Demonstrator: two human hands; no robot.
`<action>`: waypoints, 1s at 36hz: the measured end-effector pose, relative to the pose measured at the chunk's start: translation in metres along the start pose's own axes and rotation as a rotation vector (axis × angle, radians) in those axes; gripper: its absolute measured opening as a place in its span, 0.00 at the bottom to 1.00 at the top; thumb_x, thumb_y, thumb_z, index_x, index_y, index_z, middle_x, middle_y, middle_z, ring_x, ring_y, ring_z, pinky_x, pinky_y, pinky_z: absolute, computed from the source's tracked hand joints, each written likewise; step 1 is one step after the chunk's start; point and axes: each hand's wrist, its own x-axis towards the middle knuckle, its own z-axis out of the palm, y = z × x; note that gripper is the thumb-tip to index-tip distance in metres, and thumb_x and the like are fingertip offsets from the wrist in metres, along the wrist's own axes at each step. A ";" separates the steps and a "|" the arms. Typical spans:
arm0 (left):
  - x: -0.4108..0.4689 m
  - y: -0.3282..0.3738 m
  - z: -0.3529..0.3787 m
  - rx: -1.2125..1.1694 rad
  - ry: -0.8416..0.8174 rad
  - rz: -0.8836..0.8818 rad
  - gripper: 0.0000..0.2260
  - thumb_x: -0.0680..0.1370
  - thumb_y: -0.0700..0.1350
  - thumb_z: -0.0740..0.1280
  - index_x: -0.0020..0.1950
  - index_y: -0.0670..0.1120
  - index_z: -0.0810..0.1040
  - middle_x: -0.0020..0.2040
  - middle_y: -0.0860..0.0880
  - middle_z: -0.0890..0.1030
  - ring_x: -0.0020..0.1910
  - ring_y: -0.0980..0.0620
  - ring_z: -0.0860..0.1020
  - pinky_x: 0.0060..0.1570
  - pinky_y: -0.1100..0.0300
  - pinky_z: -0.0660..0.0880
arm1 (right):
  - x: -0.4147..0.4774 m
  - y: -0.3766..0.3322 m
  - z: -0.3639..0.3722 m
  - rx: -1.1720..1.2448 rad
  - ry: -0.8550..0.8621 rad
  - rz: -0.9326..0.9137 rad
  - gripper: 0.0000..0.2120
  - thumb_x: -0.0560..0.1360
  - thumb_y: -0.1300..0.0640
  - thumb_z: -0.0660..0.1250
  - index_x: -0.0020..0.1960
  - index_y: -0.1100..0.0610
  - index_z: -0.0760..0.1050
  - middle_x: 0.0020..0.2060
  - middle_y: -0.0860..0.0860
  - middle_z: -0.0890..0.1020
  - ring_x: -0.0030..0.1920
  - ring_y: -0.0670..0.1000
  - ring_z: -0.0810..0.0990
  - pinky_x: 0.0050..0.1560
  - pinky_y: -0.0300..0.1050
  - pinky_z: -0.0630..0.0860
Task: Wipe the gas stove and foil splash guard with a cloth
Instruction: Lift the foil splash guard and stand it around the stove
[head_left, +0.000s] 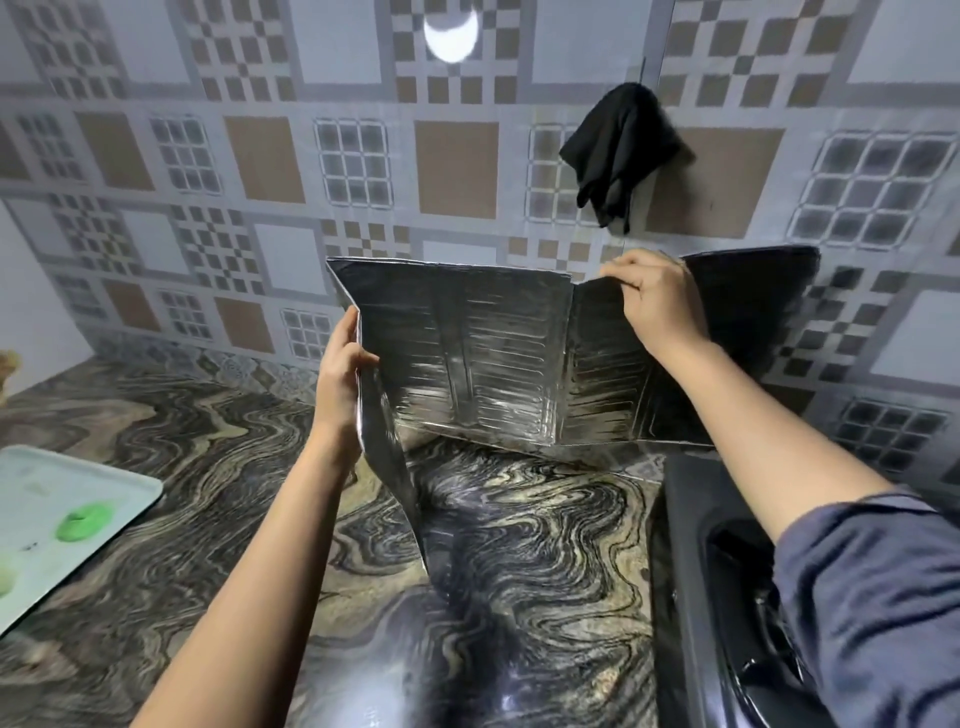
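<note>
The silver foil splash guard (467, 353) stands folded in panels on the marbled counter, against the tiled wall. My left hand (340, 364) grips its left fold edge. My right hand (657, 301) pinches the top edge near the middle-right panel. A black cloth (618, 156) hangs on the wall above the guard, apart from both hands. The black gas stove (696, 571) sits at the right, partly hidden under my right arm and grey sleeve.
A pale green tray (67, 514) with a green ring-shaped item lies on the counter at the left. The dark swirled counter (519, 545) spreads between tray and stove. Patterned wall tiles rise right behind the guard.
</note>
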 end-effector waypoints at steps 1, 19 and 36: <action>-0.002 0.002 0.002 -0.007 -0.002 0.003 0.34 0.62 0.41 0.60 0.70 0.45 0.69 0.71 0.44 0.70 0.71 0.44 0.67 0.72 0.42 0.60 | 0.002 -0.001 -0.001 -0.008 0.008 -0.010 0.12 0.72 0.70 0.64 0.47 0.61 0.83 0.43 0.57 0.84 0.45 0.61 0.80 0.52 0.53 0.73; -0.017 -0.030 0.083 -0.026 -0.113 -0.105 0.26 0.73 0.31 0.52 0.71 0.40 0.66 0.68 0.47 0.72 0.64 0.55 0.73 0.57 0.67 0.71 | -0.057 0.058 -0.033 -0.127 0.030 0.547 0.15 0.74 0.71 0.59 0.51 0.62 0.82 0.52 0.58 0.83 0.55 0.58 0.77 0.57 0.42 0.70; -0.013 -0.055 0.176 0.005 -0.319 -0.229 0.23 0.72 0.26 0.48 0.63 0.39 0.69 0.50 0.50 0.78 0.40 0.62 0.80 0.34 0.74 0.74 | -0.066 0.104 -0.052 -0.143 -0.153 0.565 0.17 0.75 0.65 0.64 0.62 0.57 0.75 0.62 0.54 0.75 0.64 0.56 0.71 0.65 0.47 0.67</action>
